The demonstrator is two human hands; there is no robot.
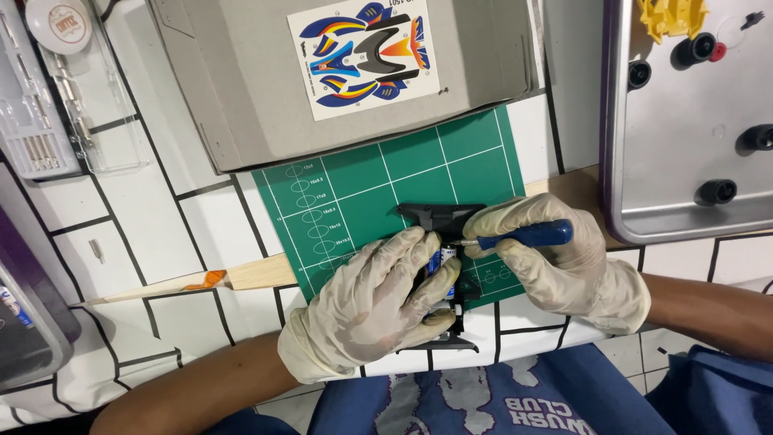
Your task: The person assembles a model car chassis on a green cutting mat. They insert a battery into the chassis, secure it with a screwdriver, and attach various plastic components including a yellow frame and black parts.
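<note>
Two gloved hands at centre frame, low on one green mat (386, 181). Left hand (366, 310) closed around one black chassis (443, 278), fingers wrapped over its middle, thumb pressed to its lower edge. Two batteries (442, 263) seated side by side in the chassis, blue and white, partly hidden by the fingers. Right hand (555, 258) gripping one blue-handled screwdriver (519, 236), held nearly level, tip pointing left and touching the chassis just above the batteries. Chassis lying half on the mat, half on the white, black-lined tabletop (209, 234), its top end toward the frame's centre, its bottom end toward the lower edge.

Top centre: one grey box (241, 89), overlapping the mat's upper edge, bearing one sticker sheet (366, 56) in blue, orange and black. Upper left: one clear case (76, 121) with several small bits inside, count unclear. Upper right: one metal tray (668, 137) holding four black wheels (717, 191), one yellow part (672, 16) and one small red piece (717, 51); a further small black bit near the tray's top right corner, too small to identify. Left of centre: one wooden strip (241, 275) running out from under the mat toward the left, an orange mark on it. One small metal bit (97, 250) alone on the tabletop at far left. One dark container at the lower left edge, cut off by the frame
</note>
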